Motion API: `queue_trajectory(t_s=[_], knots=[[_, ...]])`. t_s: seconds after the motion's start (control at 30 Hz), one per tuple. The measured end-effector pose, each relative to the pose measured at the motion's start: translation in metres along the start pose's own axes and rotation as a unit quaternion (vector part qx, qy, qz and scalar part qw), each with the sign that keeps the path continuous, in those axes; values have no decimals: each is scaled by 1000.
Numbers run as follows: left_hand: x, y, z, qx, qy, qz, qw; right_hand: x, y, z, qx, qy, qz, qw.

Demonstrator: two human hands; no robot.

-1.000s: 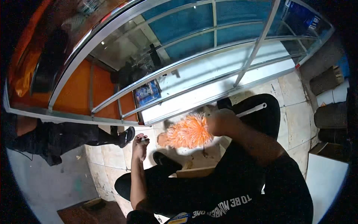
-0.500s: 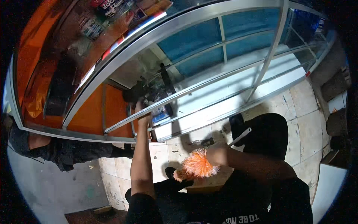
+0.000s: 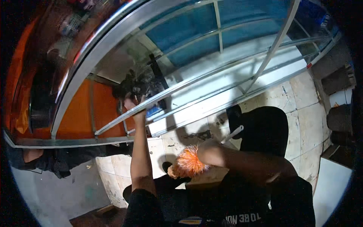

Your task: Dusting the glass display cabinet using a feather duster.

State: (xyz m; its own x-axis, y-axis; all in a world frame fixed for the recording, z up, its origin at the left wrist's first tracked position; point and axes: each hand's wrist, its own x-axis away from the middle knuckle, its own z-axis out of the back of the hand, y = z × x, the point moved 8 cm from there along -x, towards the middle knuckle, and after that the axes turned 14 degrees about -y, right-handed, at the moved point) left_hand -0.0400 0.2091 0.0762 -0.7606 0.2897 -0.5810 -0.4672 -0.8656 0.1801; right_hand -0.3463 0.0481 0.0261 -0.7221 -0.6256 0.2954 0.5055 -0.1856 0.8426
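Observation:
My left hand (image 3: pixel 133 107) reaches past the metal rail into the lower part of a glass display cabinet (image 3: pixel 162 99). Its fingers are curled at a pile of dark items (image 3: pixel 138 84), partly in shadow; what they grip cannot be made out. A small blue-and-clear packet (image 3: pixel 154 111) lies just right of that hand. Low in front of my body, my right hand (image 3: pixel 211 152) is closed on a fluffy duster (image 3: pixel 191 160) with orange and pale fibres. The duster's white handle (image 3: pixel 232 134) sticks out on the far side of the hand.
Blue panels (image 3: pixel 193 30) back the cabinet, above a white shelf (image 3: pixel 204 109). An orange panel (image 3: pixel 77 113) is at its left end. A slanted metal post (image 3: pixel 272 45) crosses the right side. Stained floor tiles (image 3: pixel 304 125) lie below. Another person's dark-clothed leg (image 3: pixel 60 157) is at the left.
The whole view has shifted, so the cabinet and both hands appear farther left and higher. My left hand remains at the dark pile, and my right hand still grips the duster.

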Motion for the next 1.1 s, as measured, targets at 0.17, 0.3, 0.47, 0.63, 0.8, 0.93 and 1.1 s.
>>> queue_trajectory(t_s=[0.17,0.3,0.47,0.63,0.8,0.93,1.1], knots=[[72,70,9,230,-151,61,960,-6,-8,0,122,6,-5,992],[141,117,-9,354,-303,65,883,-2,-11,4,263,29,-39,964],[180,84,-76,324,-347,49,879,4,-17,13,449,84,-94,885],[169,41,-116,113,-286,24,951,-2,-19,12,615,122,-140,766],[166,-20,-167,196,-167,149,955,-32,-17,20,728,169,-187,638],[167,-9,-205,81,-217,121,965,-36,-55,18,801,218,-176,529],[213,-56,-275,-953,-112,-238,148,-7,-80,-12,885,225,-167,371]])
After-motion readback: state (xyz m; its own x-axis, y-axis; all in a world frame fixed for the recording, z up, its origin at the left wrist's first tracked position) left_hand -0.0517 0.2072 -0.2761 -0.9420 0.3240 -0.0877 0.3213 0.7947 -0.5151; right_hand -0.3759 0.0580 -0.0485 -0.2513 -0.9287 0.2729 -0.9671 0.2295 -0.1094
